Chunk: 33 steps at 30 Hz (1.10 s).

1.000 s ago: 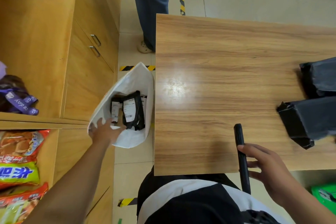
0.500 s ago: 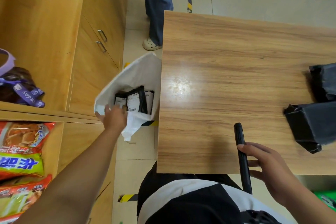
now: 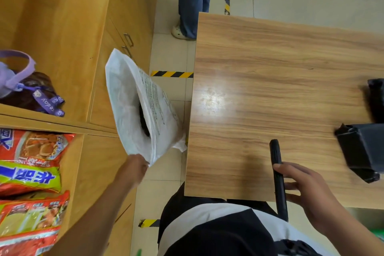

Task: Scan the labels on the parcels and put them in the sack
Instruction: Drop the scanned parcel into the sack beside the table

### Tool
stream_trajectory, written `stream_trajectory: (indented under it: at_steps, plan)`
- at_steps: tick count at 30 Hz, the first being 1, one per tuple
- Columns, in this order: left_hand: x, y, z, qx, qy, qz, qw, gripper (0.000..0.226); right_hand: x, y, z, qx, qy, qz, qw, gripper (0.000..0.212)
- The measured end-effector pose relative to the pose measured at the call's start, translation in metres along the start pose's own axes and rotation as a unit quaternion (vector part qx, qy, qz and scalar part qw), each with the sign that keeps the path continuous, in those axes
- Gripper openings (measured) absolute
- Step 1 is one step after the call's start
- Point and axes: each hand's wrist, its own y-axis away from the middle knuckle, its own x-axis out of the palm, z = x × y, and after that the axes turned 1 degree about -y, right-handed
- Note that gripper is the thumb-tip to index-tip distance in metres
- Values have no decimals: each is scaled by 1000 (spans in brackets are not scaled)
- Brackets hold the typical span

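Note:
The white woven sack (image 3: 133,106) hangs lifted beside the table's left edge, and my left hand (image 3: 136,167) grips its near rim. Its mouth is narrowed; only a dark sliver of the parcels inside (image 3: 143,120) shows. My right hand (image 3: 305,191) holds a slim black scanner (image 3: 277,174) edge-on over the front edge of the wooden table (image 3: 270,89). Two black plastic parcels lie at the table's right side, a nearer parcel (image 3: 361,149) and a farther parcel (image 3: 377,97), both cut off by the frame.
A wooden cabinet (image 3: 68,33) with drawer handles stands on the left, carrying a purple bottle (image 3: 12,75) and snack bags (image 3: 29,164). Another person's legs (image 3: 193,0) stand beyond the table's far-left corner. Yellow-black tape (image 3: 171,74) marks the floor.
My left hand has taken the sack's rim and pulled it up and toward me, narrowing the mouth so the labelled parcels inside are nearly hidden. The right hand with the scanner stays put.

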Motion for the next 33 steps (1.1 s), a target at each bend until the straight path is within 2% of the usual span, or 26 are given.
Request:
stream_trajectory:
  at_steps: [3, 6, 7, 10, 11, 16, 19, 21, 22, 24, 27, 29, 32, 33]
  plan:
    - [21, 0, -5, 16, 37, 0, 999, 27, 2, -3, -1, -4, 13, 2, 1000, 20]
    - [21, -2, -22, -7, 162, -74, 984, 7, 6, -2, -1, -3, 23, 6, 1000, 18]
    - [18, -4, -26, -9, 168, -95, 981, 9, 7, -1, -1, -3, 27, 8, 1000, 18]
    - [7, -14, -27, -18, 108, -108, 988, 38, 8, 0, -1, -9, 28, 12, 999, 17]
    - [3, -16, -25, -30, 89, -108, 990, 41, 8, 0, -1, -11, 27, 12, 1000, 17]
    - [-19, -18, 7, -83, -23, -55, 995, 42, 6, 2, -3, -20, 15, 13, 1000, 12]
    - [-33, -12, 41, -107, -44, -22, 993, 44, 4, 3, -8, -15, 10, 7, 1000, 10]
    - [-38, -6, 45, -126, -46, 4, 991, 34, 4, 3, -9, -12, 9, -1, 1000, 13]
    - [-38, -5, 40, -138, -82, 27, 987, 33, 4, 3, -9, -12, 11, -3, 1000, 16]
    - [-33, -7, 22, -180, -168, 54, 968, 61, 5, 4, -8, -15, 12, -3, 1000, 18]
    - [-18, -16, -24, -141, -129, 21, 981, 86, 4, 4, -6, -23, 6, 3, 1000, 17]
    - [-7, -19, -52, -107, -77, -21, 991, 78, 5, 5, -5, -27, 6, 5, 1000, 17]
    - [5, -25, -77, -96, -11, -79, 992, 33, 5, 8, -5, -31, 8, 7, 999, 16]
    - [7, -26, -83, -80, 18, -84, 993, 25, 4, 9, -6, -32, 9, 5, 999, 17]
